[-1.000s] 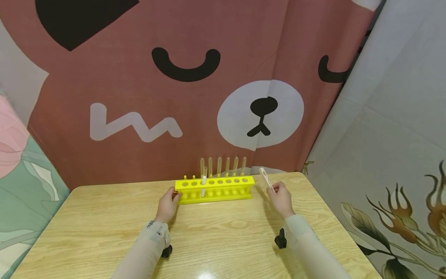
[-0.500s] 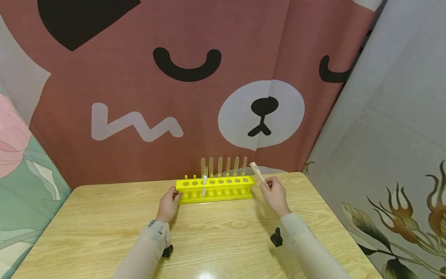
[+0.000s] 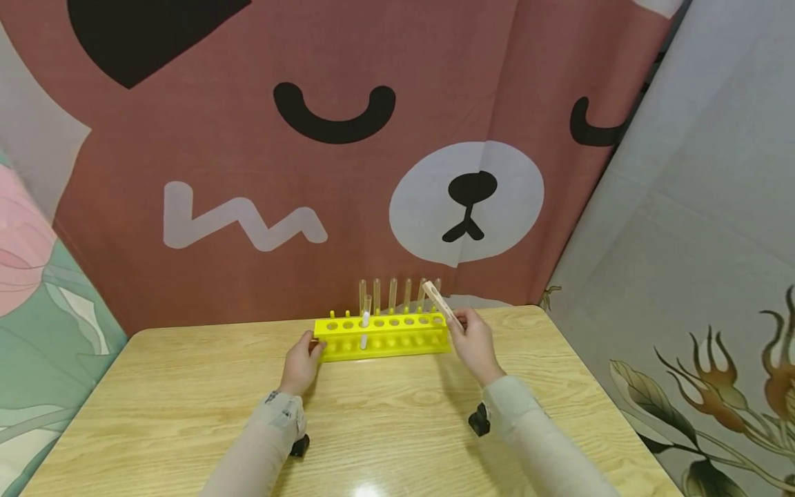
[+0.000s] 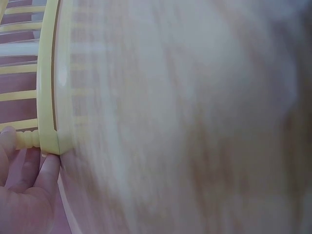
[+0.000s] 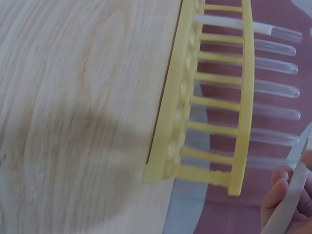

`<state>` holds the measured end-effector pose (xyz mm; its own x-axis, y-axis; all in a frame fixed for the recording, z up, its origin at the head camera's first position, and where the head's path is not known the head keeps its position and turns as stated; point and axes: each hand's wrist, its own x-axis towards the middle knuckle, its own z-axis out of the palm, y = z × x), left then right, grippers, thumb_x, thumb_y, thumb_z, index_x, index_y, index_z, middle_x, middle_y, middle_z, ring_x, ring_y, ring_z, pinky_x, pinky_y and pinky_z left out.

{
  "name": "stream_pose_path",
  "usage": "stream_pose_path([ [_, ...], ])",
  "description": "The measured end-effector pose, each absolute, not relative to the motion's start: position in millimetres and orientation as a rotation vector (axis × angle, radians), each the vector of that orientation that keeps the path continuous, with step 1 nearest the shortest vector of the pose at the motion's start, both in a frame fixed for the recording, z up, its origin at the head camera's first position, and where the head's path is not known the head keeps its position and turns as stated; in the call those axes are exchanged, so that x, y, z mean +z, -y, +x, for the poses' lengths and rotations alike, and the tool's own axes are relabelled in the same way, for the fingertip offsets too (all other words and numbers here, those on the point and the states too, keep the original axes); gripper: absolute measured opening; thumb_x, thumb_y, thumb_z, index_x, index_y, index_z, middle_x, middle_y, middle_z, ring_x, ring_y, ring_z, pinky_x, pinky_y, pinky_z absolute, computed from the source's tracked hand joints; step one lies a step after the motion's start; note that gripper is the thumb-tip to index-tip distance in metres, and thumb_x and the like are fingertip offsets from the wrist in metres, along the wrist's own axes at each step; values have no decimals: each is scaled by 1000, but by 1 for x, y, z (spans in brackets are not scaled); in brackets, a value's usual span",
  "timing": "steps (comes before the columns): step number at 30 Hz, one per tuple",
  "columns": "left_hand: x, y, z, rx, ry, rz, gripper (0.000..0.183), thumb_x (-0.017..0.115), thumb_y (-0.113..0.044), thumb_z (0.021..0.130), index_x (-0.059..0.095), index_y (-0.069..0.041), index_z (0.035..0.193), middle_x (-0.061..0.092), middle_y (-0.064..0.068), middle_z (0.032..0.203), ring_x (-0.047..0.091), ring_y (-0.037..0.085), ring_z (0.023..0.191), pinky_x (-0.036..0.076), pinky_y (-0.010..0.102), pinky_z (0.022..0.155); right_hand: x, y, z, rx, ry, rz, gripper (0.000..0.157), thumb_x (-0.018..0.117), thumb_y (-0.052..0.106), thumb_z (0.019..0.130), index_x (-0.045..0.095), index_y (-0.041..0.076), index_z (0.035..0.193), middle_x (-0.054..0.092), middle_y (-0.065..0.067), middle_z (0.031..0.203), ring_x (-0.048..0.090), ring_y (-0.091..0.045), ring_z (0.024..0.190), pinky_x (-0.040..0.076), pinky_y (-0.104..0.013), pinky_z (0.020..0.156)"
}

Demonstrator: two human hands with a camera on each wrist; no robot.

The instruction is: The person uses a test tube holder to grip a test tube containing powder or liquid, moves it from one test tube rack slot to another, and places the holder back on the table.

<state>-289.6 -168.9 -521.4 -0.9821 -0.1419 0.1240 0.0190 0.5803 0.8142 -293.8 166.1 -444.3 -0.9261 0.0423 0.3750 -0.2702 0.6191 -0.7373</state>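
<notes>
Right hand (image 3: 477,345) swings leftward, wooden clamp (image 3: 442,304) pinched, by the right end of the yellow rack (image 3: 386,330) — tubes (image 3: 393,295) probably within reach — while left hand (image 3: 299,364) grips the other end on the bench (image 3: 385,414).

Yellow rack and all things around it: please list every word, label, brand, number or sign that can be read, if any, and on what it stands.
No readable text in any current view.
Yellow rack: no lettering visible.
Clamp in the right hand: any marking too small to tell.
Left sleeve cuff: dark marks, too small to read.
Backdrop: pale zigzag, apparently decoration.
</notes>
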Motion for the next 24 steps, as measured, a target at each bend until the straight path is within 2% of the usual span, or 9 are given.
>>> stream_pose_path([
  [10,-521,169,-290,-1357,2638,93,21,55,-11,106,57,1,122,66,23,120,62,37,111,51,51,97,-438,-146,-293,1144,2462,320,20,66,7,98,64,-7,113,66,-17,96,58,-23,77,50,-30,63],
  [16,-521,169,-290,-1352,2633,87,20,55,-11,105,57,1,121,67,23,118,63,37,110,52,51,96,-435,-135,-293,1162,2461,358,20,66,6,98,65,-6,113,68,-16,95,57,-20,73,47,-25,58],
  [24,-523,170,-291,-1357,2632,89,19,56,-11,105,57,0,121,67,23,119,63,37,111,51,52,97,-431,-121,-290,1188,2468,390,15,66,5,98,65,-5,109,67,-13,91,54,-18,69,47,-26,56],
])
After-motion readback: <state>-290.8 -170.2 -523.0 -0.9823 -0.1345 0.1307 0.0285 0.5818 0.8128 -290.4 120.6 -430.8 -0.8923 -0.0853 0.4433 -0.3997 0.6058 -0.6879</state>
